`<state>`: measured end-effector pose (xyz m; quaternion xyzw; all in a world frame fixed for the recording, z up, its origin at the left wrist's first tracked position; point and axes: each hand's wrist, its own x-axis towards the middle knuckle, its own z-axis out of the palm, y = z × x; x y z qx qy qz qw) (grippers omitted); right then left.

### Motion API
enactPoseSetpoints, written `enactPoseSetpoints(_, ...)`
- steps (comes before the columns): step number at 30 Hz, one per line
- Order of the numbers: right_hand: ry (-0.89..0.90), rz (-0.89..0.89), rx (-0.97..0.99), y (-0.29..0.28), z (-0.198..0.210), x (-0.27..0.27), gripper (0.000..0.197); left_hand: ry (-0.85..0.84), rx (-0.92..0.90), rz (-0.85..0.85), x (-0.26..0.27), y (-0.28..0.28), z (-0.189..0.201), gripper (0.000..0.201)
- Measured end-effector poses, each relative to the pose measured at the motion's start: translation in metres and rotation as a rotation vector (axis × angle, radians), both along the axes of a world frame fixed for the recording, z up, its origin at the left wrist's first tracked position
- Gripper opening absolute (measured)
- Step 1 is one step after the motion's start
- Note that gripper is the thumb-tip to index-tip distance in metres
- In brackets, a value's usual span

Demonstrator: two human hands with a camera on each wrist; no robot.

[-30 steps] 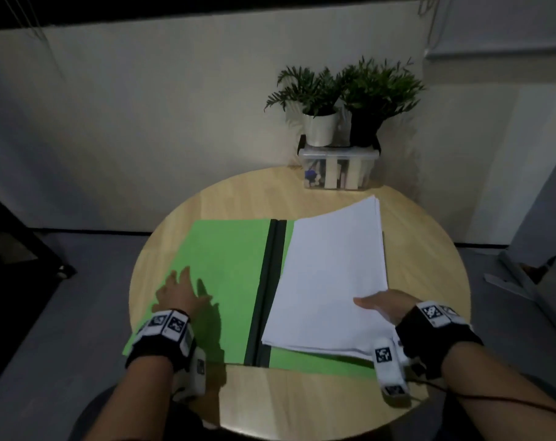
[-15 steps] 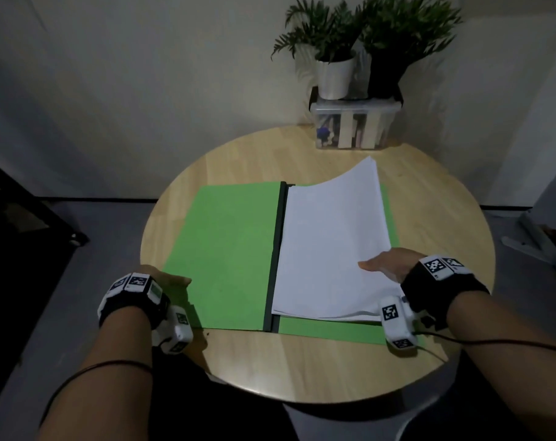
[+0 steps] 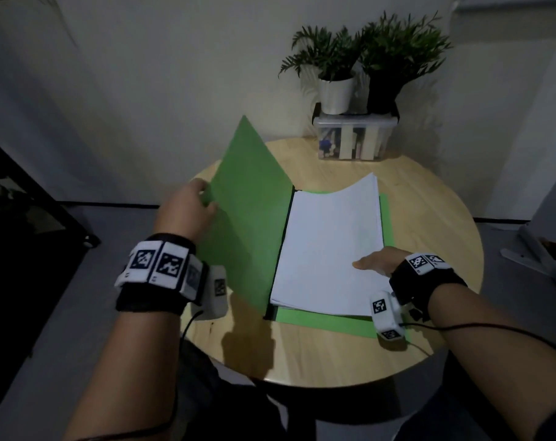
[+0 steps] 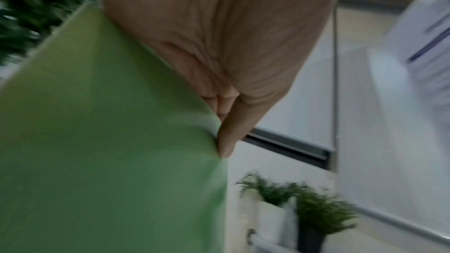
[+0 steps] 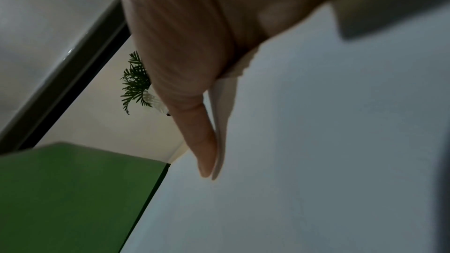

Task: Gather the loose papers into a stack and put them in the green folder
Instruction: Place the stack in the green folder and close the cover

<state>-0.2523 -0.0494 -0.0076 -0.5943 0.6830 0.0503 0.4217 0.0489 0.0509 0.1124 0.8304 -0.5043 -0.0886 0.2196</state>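
The green folder point(image 3: 254, 224) lies open on the round wooden table point(image 3: 318, 354), its black spine point(image 3: 279, 259) running front to back. Its left cover stands raised and tilted. My left hand point(image 3: 203, 202) pinches that cover's outer edge; in the left wrist view my thumb point(image 4: 228, 138) presses on the green cover point(image 4: 109, 141). A white paper stack point(image 3: 330, 249) rests on the folder's right half, its far edge curled up. My right hand point(image 3: 373, 264) holds the stack's right edge, thumb on top; the right wrist view shows the thumb point(image 5: 202, 147) on the white paper stack point(image 5: 304, 161).
Two potted plants, one in a white pot point(image 3: 337, 90) and one in a dark pot point(image 3: 384, 90), stand on a clear plastic box point(image 3: 353, 138) at the table's far edge. Grey floor surrounds the table; a wall is behind it.
My left hand has taken the left cover's outer edge and lifted it from flat on the table to a raised tilt. The right hand stays on the paper stack.
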Motion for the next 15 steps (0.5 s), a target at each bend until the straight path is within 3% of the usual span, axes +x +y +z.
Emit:
enactPoseSetpoints(3,-0.145,-0.116,-0.023,0.004,-0.002,-0.006,0.061,0.022,-0.028,-0.177,-0.060,0.006,0.022,0.036)
enactPoseSetpoints(7,-0.180,-0.265,-0.069,0.004,-0.006,-0.011,0.077,0.067,0.071,-0.401,-0.123,0.011,0.019,0.043)
enactPoseSetpoints(10,-0.247,-0.245,-0.106,-0.004,-0.026,-0.028,0.040,0.289,0.199,-0.546,-0.148,0.004,-0.010,0.057)
enactPoseSetpoints(12,-0.405,-0.300,-0.074,0.001,-0.026,-0.038,0.019,0.301,0.347,-0.547,-0.146,-0.003,-0.039,0.059)
enactPoseSetpoints(15,-0.666,-0.499,-0.004,0.018,-0.007,-0.051,0.035,0.124,0.593,-0.553,-0.131,-0.004,-0.081,0.056)
